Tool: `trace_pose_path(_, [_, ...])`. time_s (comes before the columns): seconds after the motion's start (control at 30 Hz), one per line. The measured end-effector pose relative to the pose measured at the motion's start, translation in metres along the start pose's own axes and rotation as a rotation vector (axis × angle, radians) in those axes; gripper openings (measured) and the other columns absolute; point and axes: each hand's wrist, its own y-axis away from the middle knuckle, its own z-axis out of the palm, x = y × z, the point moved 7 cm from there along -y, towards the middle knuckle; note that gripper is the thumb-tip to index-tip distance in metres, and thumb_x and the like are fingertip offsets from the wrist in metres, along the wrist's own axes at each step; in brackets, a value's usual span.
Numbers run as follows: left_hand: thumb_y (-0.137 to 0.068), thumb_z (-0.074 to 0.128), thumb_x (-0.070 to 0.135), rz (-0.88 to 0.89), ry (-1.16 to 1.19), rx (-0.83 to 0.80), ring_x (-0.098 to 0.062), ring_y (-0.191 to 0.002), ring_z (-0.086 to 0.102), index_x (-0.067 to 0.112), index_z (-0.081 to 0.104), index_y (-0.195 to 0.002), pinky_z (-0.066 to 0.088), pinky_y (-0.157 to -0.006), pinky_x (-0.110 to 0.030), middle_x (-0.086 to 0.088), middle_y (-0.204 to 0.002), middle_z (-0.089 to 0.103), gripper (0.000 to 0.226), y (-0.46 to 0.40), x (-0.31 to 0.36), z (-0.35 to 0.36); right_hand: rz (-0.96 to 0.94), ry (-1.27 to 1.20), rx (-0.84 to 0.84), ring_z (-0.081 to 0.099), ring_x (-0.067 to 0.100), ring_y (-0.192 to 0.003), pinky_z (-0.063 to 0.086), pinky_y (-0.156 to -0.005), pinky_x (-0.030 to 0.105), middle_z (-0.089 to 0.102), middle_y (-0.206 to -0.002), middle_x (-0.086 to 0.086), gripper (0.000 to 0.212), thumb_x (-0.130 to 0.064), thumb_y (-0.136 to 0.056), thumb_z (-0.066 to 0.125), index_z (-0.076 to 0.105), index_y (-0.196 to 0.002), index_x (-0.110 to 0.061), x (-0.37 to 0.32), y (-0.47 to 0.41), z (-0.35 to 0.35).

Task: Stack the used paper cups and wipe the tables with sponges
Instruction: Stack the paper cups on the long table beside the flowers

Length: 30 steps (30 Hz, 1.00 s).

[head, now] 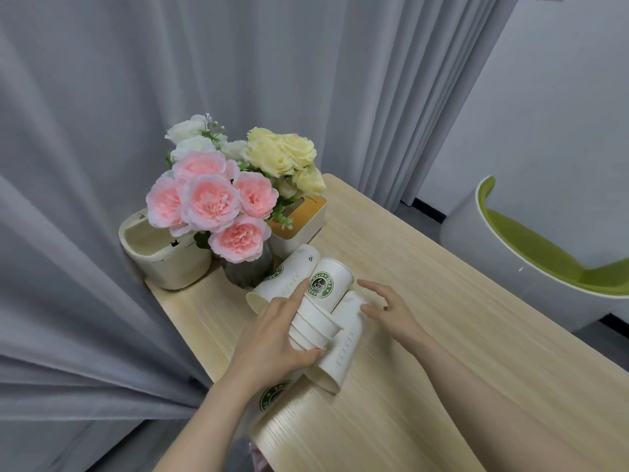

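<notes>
My left hand (275, 330) grips a nested stack of white paper cups (321, 308) with a green coffee logo, held tilted above the wooden table (459, 335). Another cup (284, 279) lies on its side behind the stack, near the vase. A third cup (342, 352) lies on its side under the stack, and my right hand (388, 306) touches its base with straight fingers. One more logo cup (272, 396) shows partly under my left wrist. No sponge is in view.
A glass vase (250, 270) of pink, white and yellow flowers (224, 189) stands at the table's far left corner, between a cream container (163, 253) and a tissue box (299, 219). Grey curtains hang behind. A white and green chair (531, 247) stands at right.
</notes>
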Motion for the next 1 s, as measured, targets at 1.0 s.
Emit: trace_pose_path(1.0, [-0.07,0.069,0.059,-0.164,-0.036,0.113,-0.008,-0.118,0.036,0.057,-0.011,-0.14,0.045,-0.089,-0.035,0.013,-0.123,0.04,0.106,0.103,-0.043,-0.006,-0.393,1.091,-0.381,0.028,0.012,-0.136,0.009,-0.107,0.033,0.022,-0.154,-0.004,0.085,-0.078,-0.072,0.037,-0.002,-0.144,-0.053,-0.008,0.096,0.069])
